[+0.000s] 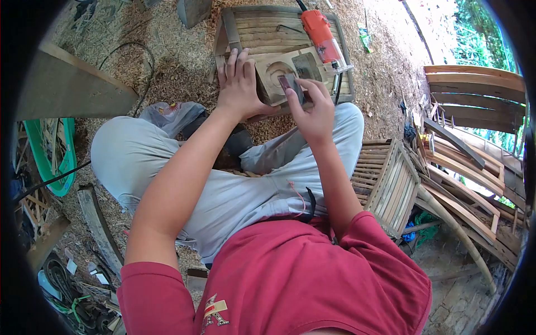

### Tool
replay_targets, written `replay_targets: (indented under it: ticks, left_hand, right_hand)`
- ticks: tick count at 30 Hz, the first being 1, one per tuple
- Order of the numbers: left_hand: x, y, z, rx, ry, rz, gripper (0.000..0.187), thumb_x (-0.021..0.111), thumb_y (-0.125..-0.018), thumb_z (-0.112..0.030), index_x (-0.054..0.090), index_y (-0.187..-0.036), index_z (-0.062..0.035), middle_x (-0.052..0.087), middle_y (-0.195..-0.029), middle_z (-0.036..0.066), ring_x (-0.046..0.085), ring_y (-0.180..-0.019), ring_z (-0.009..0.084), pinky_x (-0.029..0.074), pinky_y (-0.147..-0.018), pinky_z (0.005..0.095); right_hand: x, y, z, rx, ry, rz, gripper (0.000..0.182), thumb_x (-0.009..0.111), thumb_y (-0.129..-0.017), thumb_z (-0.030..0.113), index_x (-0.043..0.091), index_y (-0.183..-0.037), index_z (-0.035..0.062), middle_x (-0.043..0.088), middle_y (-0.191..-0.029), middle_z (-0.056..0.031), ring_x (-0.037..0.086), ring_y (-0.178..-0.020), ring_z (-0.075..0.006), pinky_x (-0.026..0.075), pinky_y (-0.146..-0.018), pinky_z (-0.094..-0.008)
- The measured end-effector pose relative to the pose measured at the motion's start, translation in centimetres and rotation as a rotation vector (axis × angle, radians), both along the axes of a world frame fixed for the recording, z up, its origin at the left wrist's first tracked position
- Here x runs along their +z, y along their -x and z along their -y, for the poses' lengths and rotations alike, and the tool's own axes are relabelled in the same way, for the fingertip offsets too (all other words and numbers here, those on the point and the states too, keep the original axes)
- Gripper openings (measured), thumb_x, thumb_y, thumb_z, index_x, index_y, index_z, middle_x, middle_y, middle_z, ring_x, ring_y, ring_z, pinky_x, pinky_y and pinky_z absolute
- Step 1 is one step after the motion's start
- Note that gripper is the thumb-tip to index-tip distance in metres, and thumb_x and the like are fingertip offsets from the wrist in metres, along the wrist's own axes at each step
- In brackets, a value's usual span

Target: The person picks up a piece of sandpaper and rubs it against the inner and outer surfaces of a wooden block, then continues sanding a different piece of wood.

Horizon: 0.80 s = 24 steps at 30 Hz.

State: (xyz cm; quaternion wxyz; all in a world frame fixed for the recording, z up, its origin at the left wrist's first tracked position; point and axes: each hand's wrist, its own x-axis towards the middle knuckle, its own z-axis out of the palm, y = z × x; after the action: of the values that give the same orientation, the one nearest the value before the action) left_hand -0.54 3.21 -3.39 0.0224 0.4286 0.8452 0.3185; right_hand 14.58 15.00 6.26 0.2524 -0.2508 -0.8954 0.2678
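A carved wooden block (272,78) with a round recess and a rectangular recess rests on a slatted bamboo table (262,25) in front of me. My left hand (239,89) braces the block, its thumb along the near edge and its fingers spread by the left side. In my right hand (314,109), thumb and fingers pinch a small flat grey and reddish-brown piece (291,86) that looks like folded sandpaper, held over the round recess. Right behind the block lies an orange power tool (321,33) with a clear guard at its near end.
A thin bent metal rod (289,28) lies on the table. Wood shavings (173,61) cover the ground. A large plank (78,84) and a green basket (70,151) are at left. A slatted wooden stool (385,178) and stacked wooden frames (469,184) stand at right.
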Motion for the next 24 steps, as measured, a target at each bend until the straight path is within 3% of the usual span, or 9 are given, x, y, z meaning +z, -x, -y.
replay_targets:
  ticks: [11,17,24]
  left_hand:
    - [0.0,0.1,-0.3,-0.019,0.036,0.071,0.148,0.097,-0.053,-0.068,0.024,-0.161,0.0005,0.024,-0.175,0.017,0.006,-0.168,0.0431,0.02,-0.132,0.0659]
    - [-0.3,0.3,-0.4,-0.038,0.046,0.093,0.148,0.098,-0.053,-0.065,0.023,-0.162,0.0003,0.022,-0.176,0.017,0.004,-0.168,0.0444,0.025,-0.133,0.0619]
    - [-0.4,0.3,-0.5,-0.042,0.032,0.088,0.149,0.099,-0.053,-0.065,0.023,-0.163,-0.0004,0.022,-0.176,0.016,0.003,-0.168,0.0455,0.026,-0.134,0.0615]
  right_hand:
    - [-0.8,2.8,0.3,-0.145,-0.057,0.127,0.037,0.081,-0.096,0.024,0.078,-0.121,-0.0047,0.073,-0.115,-0.0221,0.074,-0.102,-0.0403,0.06,-0.091,-0.0454]
    - [-1.0,3.6,0.6,-0.03,-0.199,0.115,0.034,0.081,-0.096,0.018,0.079,-0.123,-0.0028,0.077,-0.123,-0.0201,0.075,-0.106,-0.0407,0.059,-0.097,-0.0455]
    - [-1.6,2.7,-1.6,0.116,-0.254,0.098,0.034,0.076,-0.093,0.007,0.077,-0.125,-0.0017,0.075,-0.13,-0.0182,0.068,-0.119,-0.0407,0.054,-0.106,-0.0485]
